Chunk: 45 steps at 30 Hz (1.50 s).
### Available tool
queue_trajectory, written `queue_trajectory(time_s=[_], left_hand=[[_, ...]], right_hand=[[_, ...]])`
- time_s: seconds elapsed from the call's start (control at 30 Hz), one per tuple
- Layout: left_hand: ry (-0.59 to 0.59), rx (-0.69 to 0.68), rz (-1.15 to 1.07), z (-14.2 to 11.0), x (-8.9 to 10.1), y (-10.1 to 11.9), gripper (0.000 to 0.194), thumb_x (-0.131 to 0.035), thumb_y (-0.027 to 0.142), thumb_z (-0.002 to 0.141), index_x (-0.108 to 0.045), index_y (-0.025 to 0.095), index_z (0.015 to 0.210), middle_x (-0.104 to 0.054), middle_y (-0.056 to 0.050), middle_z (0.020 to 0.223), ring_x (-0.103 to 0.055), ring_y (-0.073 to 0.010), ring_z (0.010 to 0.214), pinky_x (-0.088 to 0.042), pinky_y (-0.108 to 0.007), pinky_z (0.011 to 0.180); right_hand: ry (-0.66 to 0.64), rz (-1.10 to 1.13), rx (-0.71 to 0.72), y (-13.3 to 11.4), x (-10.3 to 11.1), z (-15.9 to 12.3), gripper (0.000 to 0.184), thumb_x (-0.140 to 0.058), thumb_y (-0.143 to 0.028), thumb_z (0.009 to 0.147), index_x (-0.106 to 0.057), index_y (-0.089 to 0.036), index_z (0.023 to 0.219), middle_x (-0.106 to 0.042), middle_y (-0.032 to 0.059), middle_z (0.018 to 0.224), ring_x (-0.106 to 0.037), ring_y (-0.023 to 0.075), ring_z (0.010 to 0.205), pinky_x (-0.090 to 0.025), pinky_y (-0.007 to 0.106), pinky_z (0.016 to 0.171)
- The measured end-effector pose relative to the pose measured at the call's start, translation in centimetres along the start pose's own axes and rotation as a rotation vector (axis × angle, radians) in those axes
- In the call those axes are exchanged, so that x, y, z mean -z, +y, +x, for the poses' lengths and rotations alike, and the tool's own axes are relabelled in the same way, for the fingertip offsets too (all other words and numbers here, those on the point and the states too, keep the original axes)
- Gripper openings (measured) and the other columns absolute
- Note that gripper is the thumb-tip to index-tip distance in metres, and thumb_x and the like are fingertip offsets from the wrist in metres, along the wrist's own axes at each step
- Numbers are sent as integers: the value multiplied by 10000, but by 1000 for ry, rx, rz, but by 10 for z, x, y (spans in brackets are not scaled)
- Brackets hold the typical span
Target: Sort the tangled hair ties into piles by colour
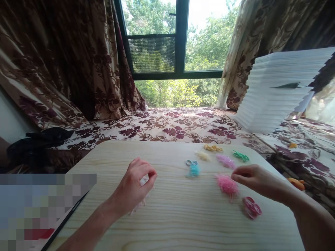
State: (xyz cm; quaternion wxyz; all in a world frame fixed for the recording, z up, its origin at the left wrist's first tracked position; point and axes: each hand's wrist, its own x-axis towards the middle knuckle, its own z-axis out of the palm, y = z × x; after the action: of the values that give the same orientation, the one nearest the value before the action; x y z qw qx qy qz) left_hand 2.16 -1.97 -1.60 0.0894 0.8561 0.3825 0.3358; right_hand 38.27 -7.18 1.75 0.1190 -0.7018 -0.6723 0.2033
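My left hand (138,179) is over the left-centre of the pale wooden table (180,219), thumb and forefinger tips pressed together. Beneath it a pale pinkish stringy heap (141,205) partly shows; whether the fingers hold any of it is hidden. At the right, my right hand (252,176) pinches at the upper edge of a bright pink pile of thin strands or small bands (227,185). What lies between those fingertips is too small to make out. Close below that hand sits a cluster of crimson bands (251,208).
Behind the pink pile lie lilac (225,161), green (241,156), yellow (213,148), cream (202,155) and turquoise (194,170) clusters. A dark-edged object (70,212), mostly blurred out, borders the left. A tall white paper stack (274,94) stands beyond the table.
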Motion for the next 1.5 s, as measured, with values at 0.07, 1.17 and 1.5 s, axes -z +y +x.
queue_trajectory(time_s=[0.07, 1.17, 1.5], left_hand=[[4, 5, 1, 0, 1, 0, 147, -515, 133, 843, -580, 194, 727, -653, 15, 745, -610, -155, 801, -369, -389, 985], [-311, 77, 6, 2, 30, -9, 132, -658, 99, 762, -722, 209, 726, -691, -16, 792, -588, -175, 909, -418, -339, 946], [-352, 45, 131, 0, 19, -7, 91, -676, 226, 806, -681, 192, 722, -656, -17, 755, -572, -187, 912, -364, -382, 979]], right_hand=[[-6, -1, -8, 2, 1, -1, 349, -488, -462, 774, -642, -203, 597, -564, 4, 566, -515, 169, 570, -377, 271, 528], [-14, 112, 422, -76, -106, 21, 332, -468, -452, 844, -647, -250, 651, -687, 27, 643, -636, 196, 585, -465, 284, 533], [7, 96, 461, -71, -110, 21, 349, -431, -451, 891, -633, -251, 689, -674, 15, 662, -624, 178, 596, -440, 269, 537]])
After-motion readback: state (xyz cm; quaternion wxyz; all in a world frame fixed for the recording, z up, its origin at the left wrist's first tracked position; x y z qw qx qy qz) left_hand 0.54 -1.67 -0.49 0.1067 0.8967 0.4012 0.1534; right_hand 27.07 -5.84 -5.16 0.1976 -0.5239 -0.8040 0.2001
